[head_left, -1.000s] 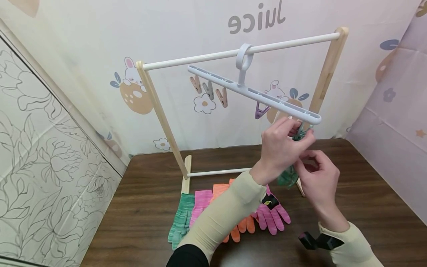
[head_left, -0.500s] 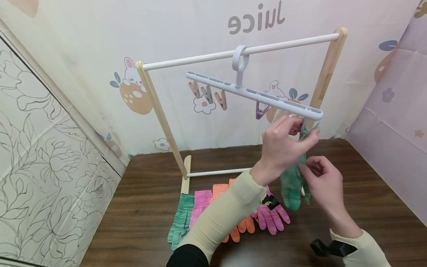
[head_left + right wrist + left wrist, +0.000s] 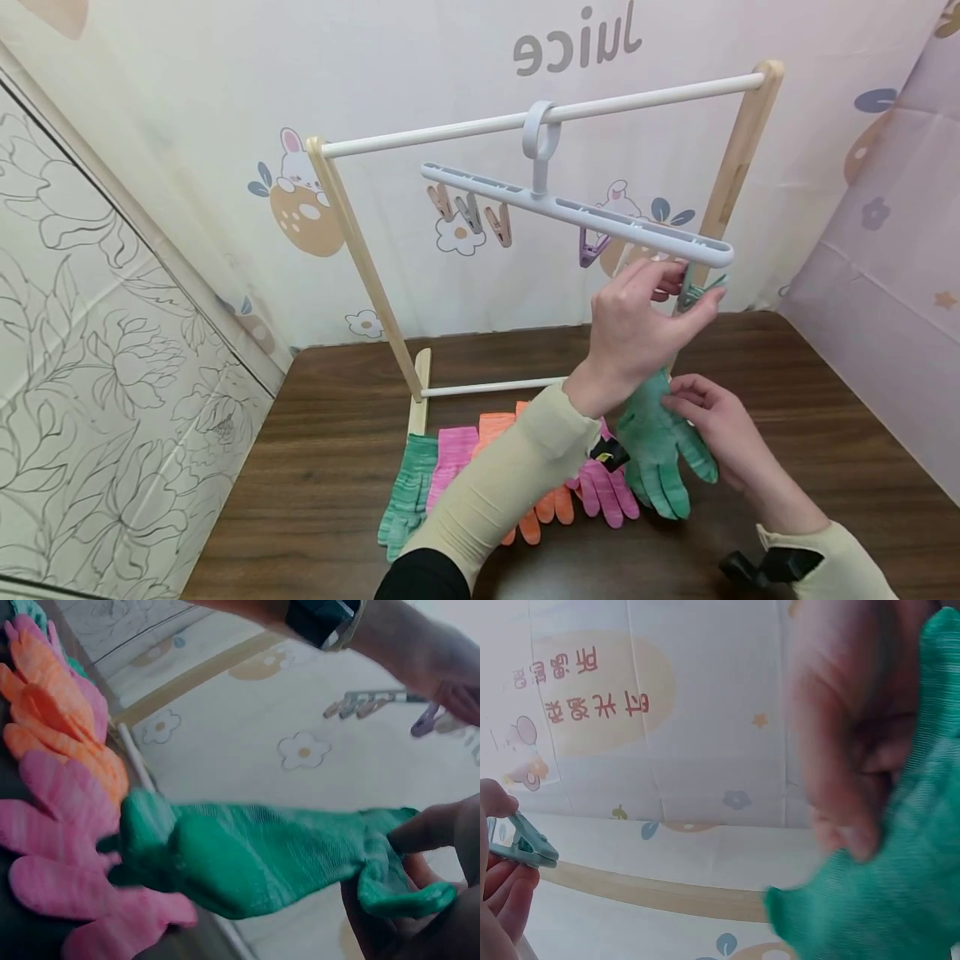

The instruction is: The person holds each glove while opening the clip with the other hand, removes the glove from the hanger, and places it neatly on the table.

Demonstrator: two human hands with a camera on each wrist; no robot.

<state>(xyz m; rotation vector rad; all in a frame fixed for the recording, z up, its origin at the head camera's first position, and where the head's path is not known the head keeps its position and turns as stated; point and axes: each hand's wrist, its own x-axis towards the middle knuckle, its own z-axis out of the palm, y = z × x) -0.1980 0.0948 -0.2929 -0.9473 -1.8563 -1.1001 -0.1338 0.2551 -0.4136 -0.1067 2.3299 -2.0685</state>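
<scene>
My left hand (image 3: 630, 321) pinches a pale blue-green clothespin (image 3: 529, 844) beneath the right end of the light-blue hanger (image 3: 633, 227). Just below it, my right hand (image 3: 716, 421) holds a green knit glove (image 3: 660, 446) by its upper part, with the fingers hanging down. In the right wrist view, thumb and fingers pinch one end of that glove (image 3: 255, 855), and the cloth bunches there. Glove and clothespin look apart in the left wrist view, where the right hand (image 3: 847, 750) is blurred.
The hanger hooks over the white bar (image 3: 450, 132) of a wooden stand (image 3: 367, 275). Several clothespins (image 3: 471, 213) and a purple one (image 3: 591, 247) hang from it. Green (image 3: 408, 483), pink (image 3: 453, 450) and orange (image 3: 495, 425) gloves lie on the brown table (image 3: 315, 492), partly behind the left forearm.
My right hand has moved down, and the green glove has dropped lower and spread out beneath the clothespin. The hanger's right end has swung slightly; my left hand has shifted a little right.
</scene>
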